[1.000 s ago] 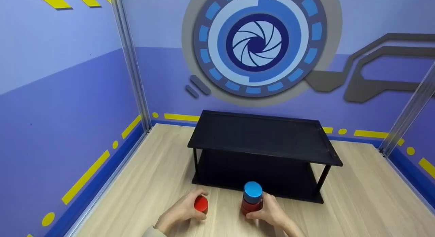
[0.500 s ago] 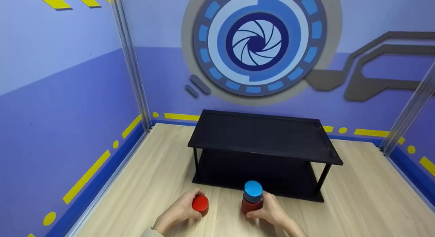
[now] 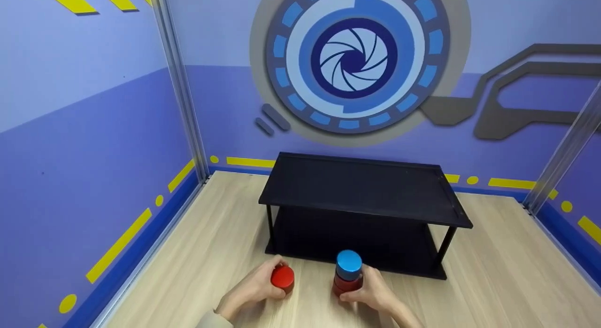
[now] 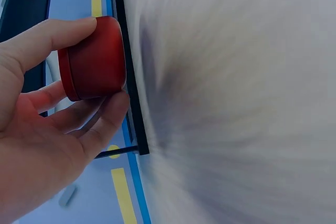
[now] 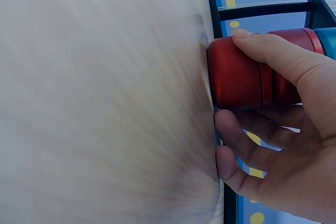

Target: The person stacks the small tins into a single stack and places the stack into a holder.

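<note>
One loose red tin [image 3: 283,278]: short and round with a plain red lid, in front of the black rack [image 3: 366,189] and to the left of an upright stack [image 3: 346,285]; we cannot tell whether its base touches the wooden table [image 3: 188,281].
Left hand [image 3: 256,285]: we see thumb and fingers curled round the loose red tin, gripping it.
Stack: red tins with a plain-topped blue tin [image 3: 349,264] uppermost, just before the rack.
Right hand [image 3: 375,290]: thumb and fingers grasp the lowest red tin [image 5: 233,77] of the stack from the right.
Rack: two flat tiers joined by thin posts.
Wall markings: we make out a round, shutter-like blue emblem [image 3: 354,60] and yellow dashes [image 3: 119,246].
</note>
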Tool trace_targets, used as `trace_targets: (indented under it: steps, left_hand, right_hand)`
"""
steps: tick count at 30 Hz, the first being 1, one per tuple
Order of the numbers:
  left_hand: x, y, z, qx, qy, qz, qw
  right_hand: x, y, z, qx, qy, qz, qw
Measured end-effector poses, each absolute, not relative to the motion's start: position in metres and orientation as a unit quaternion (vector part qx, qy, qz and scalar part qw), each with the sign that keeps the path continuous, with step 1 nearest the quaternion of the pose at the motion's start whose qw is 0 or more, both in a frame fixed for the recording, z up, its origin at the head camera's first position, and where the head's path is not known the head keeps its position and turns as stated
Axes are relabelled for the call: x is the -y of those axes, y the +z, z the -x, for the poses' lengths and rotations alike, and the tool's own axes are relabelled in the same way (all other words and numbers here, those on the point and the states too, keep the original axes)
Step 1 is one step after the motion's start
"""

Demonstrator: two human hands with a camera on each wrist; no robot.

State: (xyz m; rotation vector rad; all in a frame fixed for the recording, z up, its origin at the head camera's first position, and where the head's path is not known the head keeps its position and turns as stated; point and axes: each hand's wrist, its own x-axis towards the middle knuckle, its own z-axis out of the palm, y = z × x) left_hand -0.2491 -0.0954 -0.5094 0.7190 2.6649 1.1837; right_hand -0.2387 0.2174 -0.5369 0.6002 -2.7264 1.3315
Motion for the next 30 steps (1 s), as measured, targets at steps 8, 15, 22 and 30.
trace_targets:
  steps: [8, 15, 22, 30]
  left_hand:
    - [0.085, -0.501, 0.251, -0.892, 0.377, -0.238, 0.070]
    - [0.076, -0.493, 0.253, -0.893, 0.363, -0.261, 0.049]
    - [0.065, -0.484, 0.258, -0.890, 0.357, -0.281, 0.037]
    - [0.054, -0.475, 0.258, -0.888, 0.364, -0.278, 0.044]
  right_hand:
    - [-0.218, -0.538, 0.238, 0.878, 0.435, -0.196, 0.029]
    - [-0.216, -0.537, 0.237, 0.880, 0.432, -0.195, 0.037]
    - [-0.216, -0.536, 0.236, 0.880, 0.430, -0.195, 0.047]
    - [-0.217, -0.537, 0.237, 0.882, 0.428, -0.192, 0.044]
